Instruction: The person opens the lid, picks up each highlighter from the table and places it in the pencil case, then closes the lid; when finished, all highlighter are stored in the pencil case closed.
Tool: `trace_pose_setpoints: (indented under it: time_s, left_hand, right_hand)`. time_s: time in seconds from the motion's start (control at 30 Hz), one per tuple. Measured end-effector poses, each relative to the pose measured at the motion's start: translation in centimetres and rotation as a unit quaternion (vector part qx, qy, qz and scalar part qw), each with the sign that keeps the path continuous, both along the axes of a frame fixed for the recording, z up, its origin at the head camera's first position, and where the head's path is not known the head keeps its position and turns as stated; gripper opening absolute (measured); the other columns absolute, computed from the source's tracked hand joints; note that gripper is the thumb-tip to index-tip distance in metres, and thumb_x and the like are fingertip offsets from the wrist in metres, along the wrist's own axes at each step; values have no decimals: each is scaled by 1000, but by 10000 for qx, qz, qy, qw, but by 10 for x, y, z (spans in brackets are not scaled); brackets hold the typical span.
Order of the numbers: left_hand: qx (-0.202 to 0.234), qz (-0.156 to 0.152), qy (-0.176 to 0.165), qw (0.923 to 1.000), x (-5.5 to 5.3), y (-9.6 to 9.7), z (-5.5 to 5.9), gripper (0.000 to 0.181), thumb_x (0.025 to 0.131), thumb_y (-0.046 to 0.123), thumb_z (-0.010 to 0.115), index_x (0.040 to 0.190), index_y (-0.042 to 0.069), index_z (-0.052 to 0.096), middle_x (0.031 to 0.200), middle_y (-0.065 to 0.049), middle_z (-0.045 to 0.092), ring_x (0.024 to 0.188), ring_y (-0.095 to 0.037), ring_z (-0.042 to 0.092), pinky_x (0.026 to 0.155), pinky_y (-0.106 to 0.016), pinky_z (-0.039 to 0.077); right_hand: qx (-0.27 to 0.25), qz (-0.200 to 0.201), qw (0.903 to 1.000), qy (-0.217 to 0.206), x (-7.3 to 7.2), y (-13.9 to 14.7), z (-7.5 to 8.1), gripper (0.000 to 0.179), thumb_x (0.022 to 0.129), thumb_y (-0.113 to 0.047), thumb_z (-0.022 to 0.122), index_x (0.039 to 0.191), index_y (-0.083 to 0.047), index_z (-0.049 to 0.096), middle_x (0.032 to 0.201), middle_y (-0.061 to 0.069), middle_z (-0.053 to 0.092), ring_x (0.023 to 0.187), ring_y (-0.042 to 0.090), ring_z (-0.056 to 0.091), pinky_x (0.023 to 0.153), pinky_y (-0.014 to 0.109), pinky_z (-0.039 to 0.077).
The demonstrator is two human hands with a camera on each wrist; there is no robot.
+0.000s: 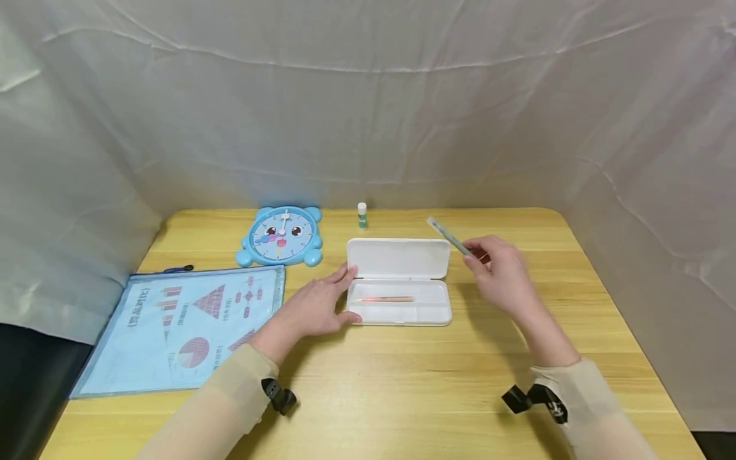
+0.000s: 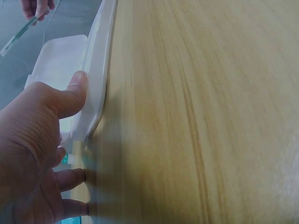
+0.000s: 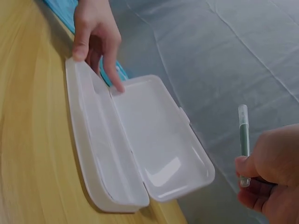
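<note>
A white pencil case lies with its lid raised, and a slim orange-pink stick, maybe a pencil, rests inside. At the case's left end is my left hand, thumb on the front corner and index finger by the lid's hinge side. In the left wrist view that hand's thumb presses the rim, while other fingers spread beside the case. My right hand pinches one end of a green pen with a clear cap, holding it in the air to the right of the case, cap end pointing up and left.
A blue toy clock with a cartoon face lies at the back left. Close behind the case stands a small glue stick. A blue zip document pouch covers the table's left side, with a dark pen at its top edge.
</note>
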State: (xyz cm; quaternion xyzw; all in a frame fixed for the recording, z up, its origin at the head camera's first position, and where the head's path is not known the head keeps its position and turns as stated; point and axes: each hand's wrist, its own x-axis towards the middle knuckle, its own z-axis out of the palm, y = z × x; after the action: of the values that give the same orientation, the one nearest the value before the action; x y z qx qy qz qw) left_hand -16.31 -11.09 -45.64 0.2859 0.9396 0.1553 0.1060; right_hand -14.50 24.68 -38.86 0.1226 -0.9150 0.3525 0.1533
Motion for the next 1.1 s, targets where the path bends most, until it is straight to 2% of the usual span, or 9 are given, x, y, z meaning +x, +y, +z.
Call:
trace_pose_setpoints:
  time_s: [0.13, 0.3, 0.37, 0.53, 0.6, 0.67, 0.9, 1.1]
  left_hand:
    - [-35, 19, -23, 10000, 0, 0, 0, 104, 94, 63, 71, 170, 14, 20, 173, -10, 18, 137, -44, 53, 117, -53, 42]
    - [-75, -1, -24, 10000, -1, 0, -2, 103, 94, 64, 70, 170, 14, 19, 173, -10, 17, 136, -44, 54, 117, -52, 42]
    - [-41, -9, -21, 10000, -1, 0, -2, 103, 94, 63, 71, 169, 14, 20, 173, -11, 18, 136, -44, 55, 116, -51, 43]
    - [14, -25, 4, 10000, -2, 0, -3, 103, 94, 63, 72, 169, 13, 21, 173, -11, 19, 137, -44, 53, 115, -49, 44]
    - [11, -28, -3, 10000, -3, 0, -2, 103, 94, 63, 72, 169, 13, 21, 173, -11, 19, 138, -43, 53, 116, -49, 44]
    - [-8, -23, -12, 10000, -3, 0, -3, 104, 94, 63, 72, 169, 14, 20, 173, -11, 19, 138, -43, 53, 116, -49, 44]
    - [25, -12, -44, 10000, -3, 1, -1, 105, 93, 64, 72, 169, 14, 20, 173, -11, 18, 139, -42, 52, 117, -49, 43]
    - [2, 19, -36, 10000, -2, 0, -1, 105, 93, 64, 72, 169, 14, 20, 173, -10, 18, 138, -42, 53, 117, -52, 42]
  right_hand:
    - [60, 272, 9995, 167, -2, -8, -2, 19, 95, 8, 73, 114, 7, 73, 96, 14, 72, 88, 31, 67, 84, 49, 50]
    - [134, 592, 9980, 196, -5, -19, -7, 18, 95, 9, 73, 113, 6, 73, 95, 12, 70, 87, 28, 65, 77, 46, 55]
    - [208, 655, 9975, 178, -6, -24, -8, 18, 95, 7, 73, 113, 4, 74, 95, 10, 70, 86, 26, 65, 82, 47, 51]
    - [336, 842, 9959, 22, -8, -36, -14, 20, 95, 6, 74, 114, 1, 74, 97, 9, 69, 87, 25, 65, 83, 45, 52]
    - [374, 961, 9947, -41, -10, -41, -17, 20, 95, 7, 73, 114, 2, 74, 99, 10, 69, 87, 25, 65, 75, 42, 57]
    - [419, 1064, 9934, -111, -11, -45, -21, 19, 95, 8, 73, 114, 2, 74, 101, 11, 69, 87, 24, 63, 74, 41, 56]
    - [571, 1236, 9898, -424, -12, -57, -38, 17, 95, 6, 74, 112, 2, 76, 105, 12, 72, 94, 26, 66, 80, 43, 59]
    - [663, 1394, 9866, -528, -15, -66, -55, 15, 93, 7, 75, 107, 2, 76, 104, 13, 73, 96, 27, 69, 84, 44, 61]
